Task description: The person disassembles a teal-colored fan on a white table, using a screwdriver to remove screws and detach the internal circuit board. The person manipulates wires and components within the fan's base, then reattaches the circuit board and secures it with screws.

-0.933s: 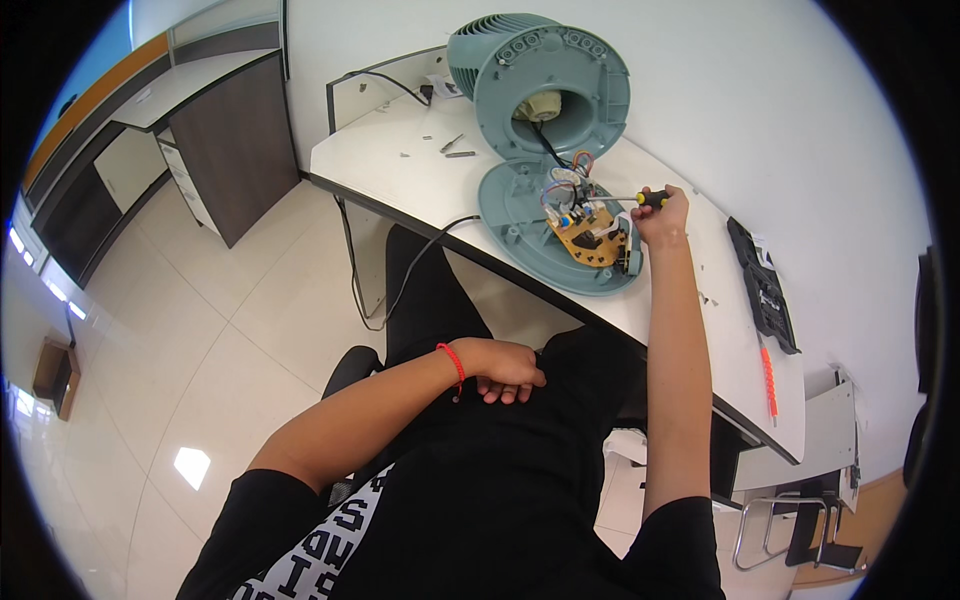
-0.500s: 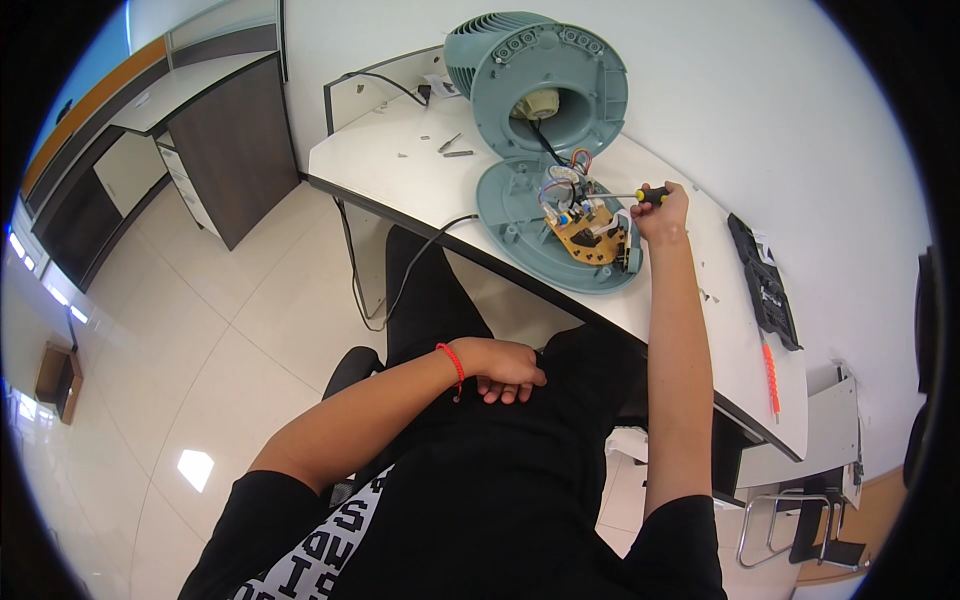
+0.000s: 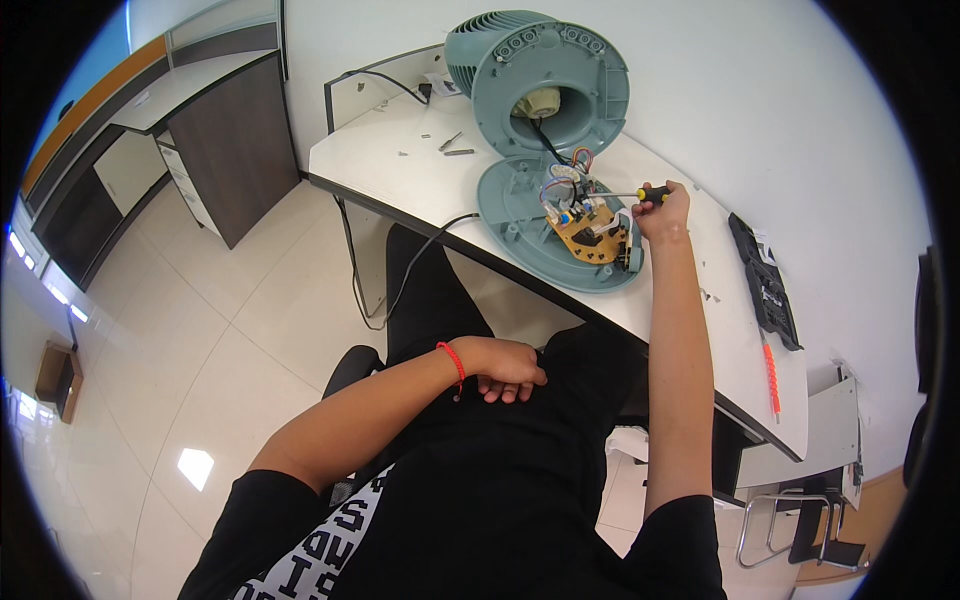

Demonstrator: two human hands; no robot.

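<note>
Right hand (image 3: 662, 213) closed round the handle of a black-and-yellow screwdriver (image 3: 653, 195), fingers wrapped on the grip. Screwdriver reaches in over the right part of a round teal base (image 3: 538, 256), which lies against the near edge of the table (image 3: 385, 147). Long axis runs crosswise to the person: handle toward the far right edge, shaft pointing to the table's left end. Tip among the wires (image 3: 583, 157) by the circuit board (image 3: 602, 251); contact with a screw too small to tell.

Left hand (image 3: 510, 368) on the lap, below the near edge; fingers curled, palm hidden, cannot tell whether it holds anything.

Progress, judged: about midway. Base off the teal housing (image 3: 490, 100), which lies behind it, open end facing the near edge. Board bared; black cable (image 3: 546, 146) joins both halves. Undone so far: board sits in the base, wiring looks connected. Fastenings in or out, cannot tell.

Outward: slim metal pieces (image 3: 459, 153) toward the left end; black tool case (image 3: 766, 285) along the far edge; orange-handled tool (image 3: 770, 378) near the right corner.
</note>
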